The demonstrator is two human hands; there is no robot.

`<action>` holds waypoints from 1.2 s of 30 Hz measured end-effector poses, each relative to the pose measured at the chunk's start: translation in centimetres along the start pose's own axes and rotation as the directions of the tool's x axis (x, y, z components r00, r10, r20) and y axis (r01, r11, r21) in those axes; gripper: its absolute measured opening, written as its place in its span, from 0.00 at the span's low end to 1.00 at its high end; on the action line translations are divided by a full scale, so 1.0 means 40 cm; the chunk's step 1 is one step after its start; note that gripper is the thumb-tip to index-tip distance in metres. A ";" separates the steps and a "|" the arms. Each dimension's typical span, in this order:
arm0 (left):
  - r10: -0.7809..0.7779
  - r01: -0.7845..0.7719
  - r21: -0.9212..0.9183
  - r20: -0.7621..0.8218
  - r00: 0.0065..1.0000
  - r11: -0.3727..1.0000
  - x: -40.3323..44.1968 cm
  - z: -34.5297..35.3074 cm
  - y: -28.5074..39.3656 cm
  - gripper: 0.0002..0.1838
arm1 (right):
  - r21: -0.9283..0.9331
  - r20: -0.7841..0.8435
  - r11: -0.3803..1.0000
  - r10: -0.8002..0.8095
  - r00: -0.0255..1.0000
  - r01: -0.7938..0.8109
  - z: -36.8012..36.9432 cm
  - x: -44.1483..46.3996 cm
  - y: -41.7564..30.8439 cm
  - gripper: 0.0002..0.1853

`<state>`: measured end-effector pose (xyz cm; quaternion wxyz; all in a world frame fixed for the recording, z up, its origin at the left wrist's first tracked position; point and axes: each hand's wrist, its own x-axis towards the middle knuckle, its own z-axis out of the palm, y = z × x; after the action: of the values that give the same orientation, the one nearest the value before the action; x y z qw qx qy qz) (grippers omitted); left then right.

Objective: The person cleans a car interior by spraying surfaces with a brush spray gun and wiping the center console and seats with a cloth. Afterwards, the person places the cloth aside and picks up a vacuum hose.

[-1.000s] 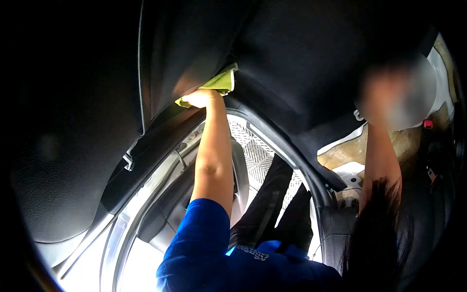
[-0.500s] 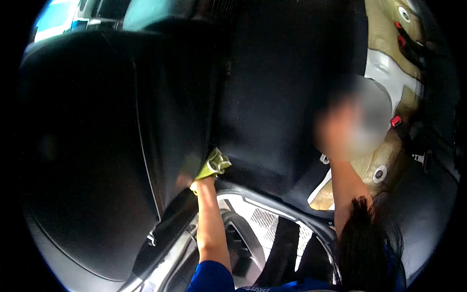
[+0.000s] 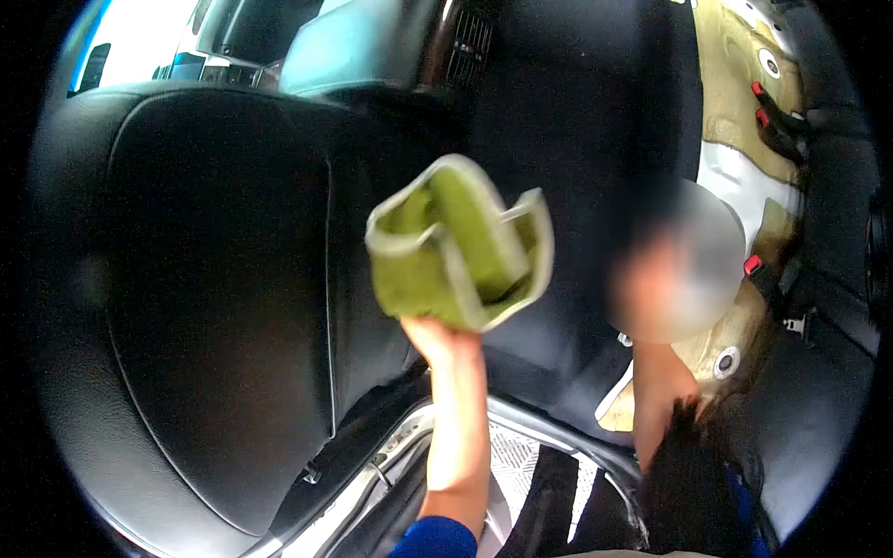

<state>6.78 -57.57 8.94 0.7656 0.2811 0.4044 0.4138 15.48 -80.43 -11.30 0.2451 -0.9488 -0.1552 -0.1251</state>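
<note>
A green cloth with a pale edging (image 3: 474, 219) is bunched and folded over on itself. My left hand (image 3: 441, 337) grips it from below, holding it up in front of the black carpeted floor (image 3: 549, 121). The cloth covers most of that hand's fingers. On the right, my right hand (image 3: 648, 279) reaches to the edge between the carpet and the bare tan seat base (image 3: 735, 321). A round blurred patch hides its fingers, so what it touches cannot be made out.
A black leather front seat back (image 3: 214, 279) fills the left side. Red seat-belt buckles (image 3: 754, 266) lie along the seat base, beside a dark seat back (image 3: 837, 232) at far right. The door sill (image 3: 530, 423) runs below, and dark hair hangs at lower right.
My left hand has lifted the green cloth up and to the right, away from the side of the front seat. My right hand stays in nearly the same place. The view has shifted slightly.
</note>
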 end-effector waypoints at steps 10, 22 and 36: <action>-0.098 -0.314 0.046 0.898 0.429 -0.948 0.428 0.452 -0.154 0.36 | -0.100 0.158 0.995 0.036 0.987 -0.020 -0.019 0.012 -0.004 0.30; -0.508 -0.732 -0.071 0.764 0.397 -0.678 0.520 0.532 -0.347 0.26 | -0.027 0.122 0.997 0.069 0.990 -0.066 0.003 -0.001 0.009 0.32; -0.245 -0.804 0.151 0.906 0.346 -0.576 0.420 -0.109 -0.188 0.17 | 0.020 -0.018 0.999 -0.031 0.999 0.031 0.016 -0.019 0.017 0.26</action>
<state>11.67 -46.45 -5.56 -0.0295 0.9959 0.0465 0.0715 15.11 -80.83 -12.36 0.2539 -0.9426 -0.1691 -0.1356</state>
